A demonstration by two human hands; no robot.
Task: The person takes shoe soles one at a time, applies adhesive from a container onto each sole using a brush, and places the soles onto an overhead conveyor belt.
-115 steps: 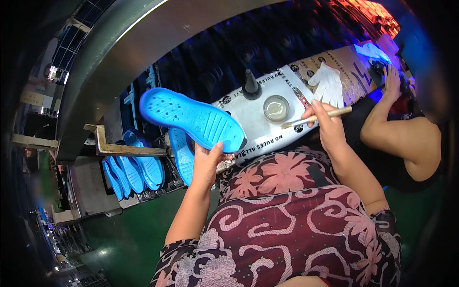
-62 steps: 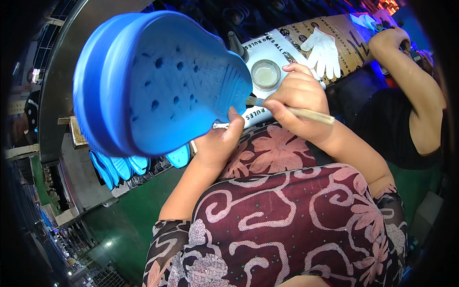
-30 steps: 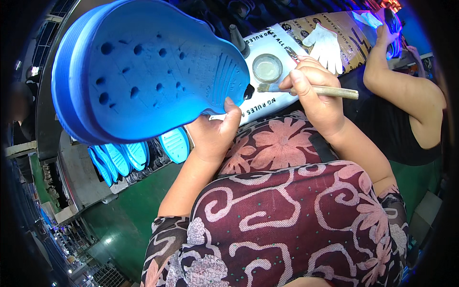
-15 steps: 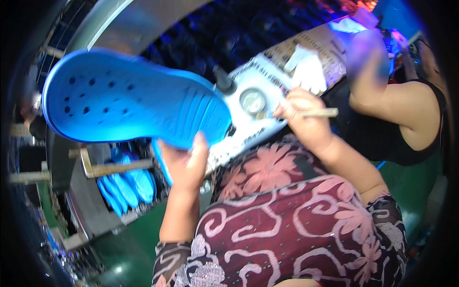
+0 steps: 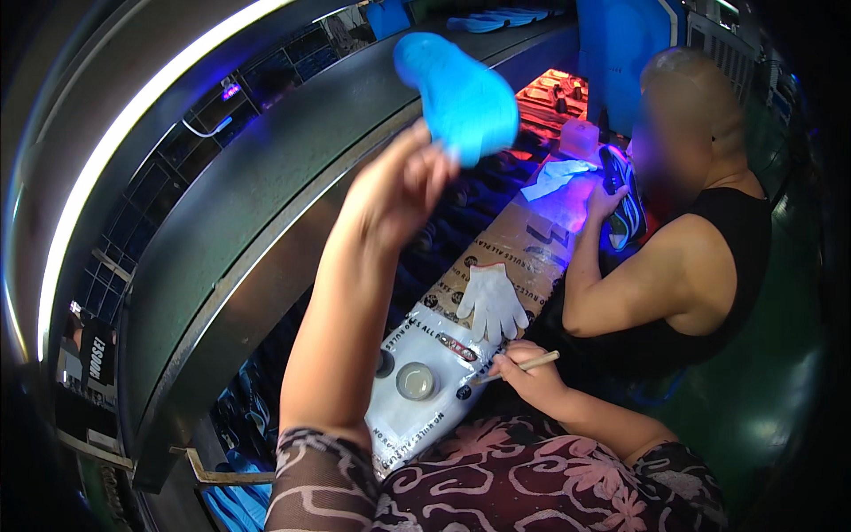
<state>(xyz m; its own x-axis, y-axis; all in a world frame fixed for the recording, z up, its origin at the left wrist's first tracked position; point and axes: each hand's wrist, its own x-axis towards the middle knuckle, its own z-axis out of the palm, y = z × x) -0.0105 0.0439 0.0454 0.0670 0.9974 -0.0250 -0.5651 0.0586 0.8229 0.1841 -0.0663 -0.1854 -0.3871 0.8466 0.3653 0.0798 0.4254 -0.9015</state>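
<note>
My left hand (image 5: 403, 182) is raised at the end of an outstretched arm. Its fingers pinch the near end of a blue shoe sole (image 5: 465, 102), which is motion-blurred and held up in front of the dark conveyor surface (image 5: 292, 168). Lower down, my right hand (image 5: 530, 377) is closed around a thin brush with a pale wooden handle (image 5: 541, 360); its tip points left, toward a small round cup of cloudy liquid (image 5: 415, 381). The cup stands on a plastic-covered board (image 5: 417, 417). A white glove (image 5: 493, 301) lies beyond my right hand.
To the right, a co-worker (image 5: 691, 239) in a black top holds a dark shoe part (image 5: 620, 199). Behind the board's far end is a glowing red heater (image 5: 554, 102). More blue soles (image 5: 501, 19) lie on the conveyor's far part, and others (image 5: 239, 496) at lower left.
My left hand has lifted the blue sole up and away, toward the conveyor. The view has swung, bringing the conveyor and co-worker further in. My right hand still holds the brush near the cup.
</note>
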